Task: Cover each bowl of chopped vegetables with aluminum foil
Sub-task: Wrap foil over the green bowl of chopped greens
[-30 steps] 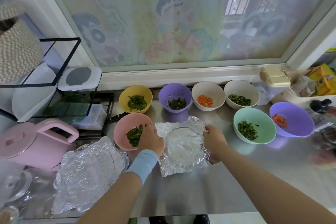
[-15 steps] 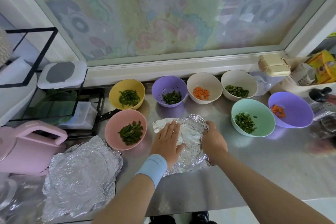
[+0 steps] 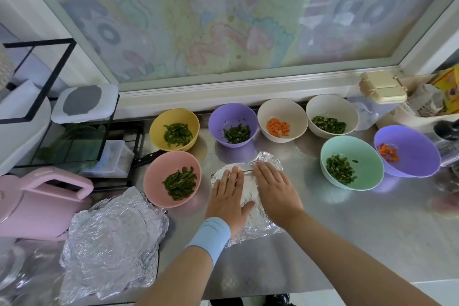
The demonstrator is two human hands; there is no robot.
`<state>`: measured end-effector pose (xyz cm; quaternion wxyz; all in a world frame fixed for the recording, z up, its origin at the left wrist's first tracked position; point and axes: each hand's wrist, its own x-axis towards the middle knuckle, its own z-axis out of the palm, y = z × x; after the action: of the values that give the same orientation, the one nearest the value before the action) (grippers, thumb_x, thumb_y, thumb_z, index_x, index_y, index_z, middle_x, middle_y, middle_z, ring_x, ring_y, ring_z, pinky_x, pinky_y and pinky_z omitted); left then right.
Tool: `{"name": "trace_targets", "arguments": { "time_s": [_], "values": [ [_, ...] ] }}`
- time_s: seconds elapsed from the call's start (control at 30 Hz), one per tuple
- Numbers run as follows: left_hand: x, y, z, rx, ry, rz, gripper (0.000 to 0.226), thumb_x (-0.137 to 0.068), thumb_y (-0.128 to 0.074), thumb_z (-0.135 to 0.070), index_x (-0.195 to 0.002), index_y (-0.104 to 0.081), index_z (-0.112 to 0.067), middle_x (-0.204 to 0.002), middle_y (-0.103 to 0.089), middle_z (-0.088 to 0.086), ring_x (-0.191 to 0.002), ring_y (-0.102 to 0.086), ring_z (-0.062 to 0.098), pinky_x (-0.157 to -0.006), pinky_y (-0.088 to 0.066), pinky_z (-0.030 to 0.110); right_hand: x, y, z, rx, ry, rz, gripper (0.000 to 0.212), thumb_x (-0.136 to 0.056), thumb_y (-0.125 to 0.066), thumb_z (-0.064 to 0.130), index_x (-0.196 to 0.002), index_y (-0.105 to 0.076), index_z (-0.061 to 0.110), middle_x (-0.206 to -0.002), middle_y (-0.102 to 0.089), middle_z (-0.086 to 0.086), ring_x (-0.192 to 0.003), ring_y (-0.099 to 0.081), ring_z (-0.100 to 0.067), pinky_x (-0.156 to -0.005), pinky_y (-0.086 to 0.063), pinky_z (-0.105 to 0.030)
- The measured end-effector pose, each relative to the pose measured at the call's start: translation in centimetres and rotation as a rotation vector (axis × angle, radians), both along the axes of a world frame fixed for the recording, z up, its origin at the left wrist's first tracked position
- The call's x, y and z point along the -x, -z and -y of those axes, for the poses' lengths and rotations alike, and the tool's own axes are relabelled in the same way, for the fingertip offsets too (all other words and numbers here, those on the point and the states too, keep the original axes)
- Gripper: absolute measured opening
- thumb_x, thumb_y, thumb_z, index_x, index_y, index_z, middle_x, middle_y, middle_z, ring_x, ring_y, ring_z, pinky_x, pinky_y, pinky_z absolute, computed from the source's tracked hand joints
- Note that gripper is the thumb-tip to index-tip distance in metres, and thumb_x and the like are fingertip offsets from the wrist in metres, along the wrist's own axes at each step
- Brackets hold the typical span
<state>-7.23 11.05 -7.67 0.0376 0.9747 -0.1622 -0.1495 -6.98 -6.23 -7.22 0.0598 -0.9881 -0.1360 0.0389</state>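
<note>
A crumpled foil sheet (image 3: 263, 226) lies flat on the steel counter in front of me. My left hand (image 3: 227, 197), with a blue wristband, and my right hand (image 3: 274, 189) both press palm-down on it, fingers together and pointing away. Several uncovered bowls stand around: a pink bowl (image 3: 159, 174) and a yellow bowl (image 3: 159, 126) with green strips at the left, a purple bowl (image 3: 218, 122) of greens, a cream bowl (image 3: 295, 114) of carrot, a cream bowl (image 3: 320, 112) of greens, a mint bowl (image 3: 367, 164) of greens, and a purple bowl (image 3: 417, 154) of carrot.
A stack of used foil sheets (image 3: 111, 246) lies at the front left, beside a pink kettle (image 3: 37, 204). A black wire rack (image 3: 44, 97) with containers stands at the far left. A knife handle (image 3: 145, 158) pokes out behind the pink bowl. Boxes and a jar crowd the right end.
My hands held the foil's two sides a second ago. Both now lie flat on top of it, and the sheet looks folded narrower. The camera has tilted down slightly.
</note>
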Motion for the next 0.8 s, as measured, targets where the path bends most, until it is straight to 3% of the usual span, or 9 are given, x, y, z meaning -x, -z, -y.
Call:
{"name": "trace_targets", "arguments": {
  "time_s": [0.13,0.2,0.33,0.47,0.53,0.63,0.7,0.8],
  "values": [
    [-0.3,0.6,-0.5,0.14,-0.029,-0.038,0.079,-0.091,-0.006,-0.061,-0.154,0.017,-0.021,-0.162,0.021,-0.002,-0.149,0.018,0.016,-0.123,0.002,0.038,0.1,0.9,0.1,-0.147,0.099,-0.13,0.065,-0.095,-0.018,0.039,-0.156,-0.021,0.017,-0.162,-0.022,-0.002,-0.147,-0.025,-0.022,-0.117,-0.026,-0.038],
    [-0.5,1.0,-0.9,0.253,-0.083,-0.064,0.076,-0.093,-0.011,-0.059,-0.155,0.011,-0.021,-0.163,0.016,-0.005,-0.15,0.012,0.014,-0.123,-0.003,0.036,0.2,0.8,0.2,-0.223,0.134,-0.129,0.062,-0.097,-0.027,0.038,-0.155,-0.021,0.019,-0.162,-0.022,0.001,-0.146,-0.025,-0.02,-0.115,-0.03,-0.039],
    [-0.8,1.1,-1.3,0.507,-0.232,-0.122,0.059,-0.103,-0.03,-0.035,-0.157,-0.007,-0.027,-0.162,-0.006,-0.009,-0.148,-0.015,0.015,-0.12,-0.019,0.035,0.5,0.7,0.2,-0.343,0.187,-0.166,0.061,-0.097,-0.047,0.03,-0.153,-0.024,0.024,-0.156,-0.026,0.004,-0.139,-0.032,-0.021,-0.111,-0.031,-0.038],
    [-1.5,0.5,-1.7,0.537,-0.292,-0.18,0.05,-0.106,-0.025,-0.03,-0.155,-0.017,-0.03,-0.154,-0.029,-0.004,-0.138,-0.037,0.016,-0.113,-0.033,0.034,0.2,0.3,0.2,-0.372,0.213,-0.194,0.057,-0.098,-0.046,0.03,-0.151,-0.026,0.026,-0.146,-0.036,0.002,-0.128,-0.041,-0.024,-0.107,-0.033,-0.038],
    [-2.3,0.2,-1.6,0.531,-0.338,-0.175,0.047,-0.106,-0.028,-0.027,-0.153,-0.026,-0.024,-0.151,-0.038,0.001,-0.137,-0.039,0.019,-0.113,-0.032,0.034,0.1,0.3,0.1,-0.278,0.194,-0.119,0.054,-0.096,-0.045,0.03,-0.148,-0.032,0.024,-0.143,-0.042,-0.001,-0.129,-0.043,-0.025,-0.107,-0.033,-0.04],
    [-3.0,0.4,-1.2,0.6,-0.411,-0.175,0.043,-0.105,-0.033,-0.024,-0.147,-0.039,-0.021,-0.147,-0.046,-0.002,-0.134,-0.043,0.019,-0.112,-0.033,0.032,-0.3,0.5,-0.2,-0.222,0.175,-0.088,0.055,-0.096,-0.038,0.029,-0.149,-0.03,0.02,-0.154,-0.033,-0.005,-0.139,-0.035,-0.025,-0.111,-0.032,-0.04],
    [-2.9,0.8,-1.1,0.682,-0.511,-0.198,0.036,-0.104,-0.033,-0.025,-0.136,-0.05,-0.026,-0.133,-0.058,-0.004,-0.121,-0.053,0.02,-0.106,-0.041,0.035,-0.4,0.7,-0.5,-0.264,0.196,-0.158,0.058,-0.099,-0.039,0.027,-0.154,-0.021,0.021,-0.159,-0.024,0.0,-0.14,-0.031,-0.022,-0.111,-0.033,-0.039],
    [-2.6,1.4,-1.1,0.73,-0.654,-0.239,0.026,-0.104,-0.03,-0.028,-0.108,-0.057,-0.027,-0.093,-0.063,0.001,-0.09,-0.058,0.027,-0.085,-0.049,0.039,-0.4,0.9,-0.4,-0.274,0.202,-0.14,0.06,-0.098,-0.043,0.028,-0.154,-0.019,0.023,-0.151,-0.031,0.001,-0.127,-0.043,-0.025,-0.101,-0.04,-0.04]
  ]
}}
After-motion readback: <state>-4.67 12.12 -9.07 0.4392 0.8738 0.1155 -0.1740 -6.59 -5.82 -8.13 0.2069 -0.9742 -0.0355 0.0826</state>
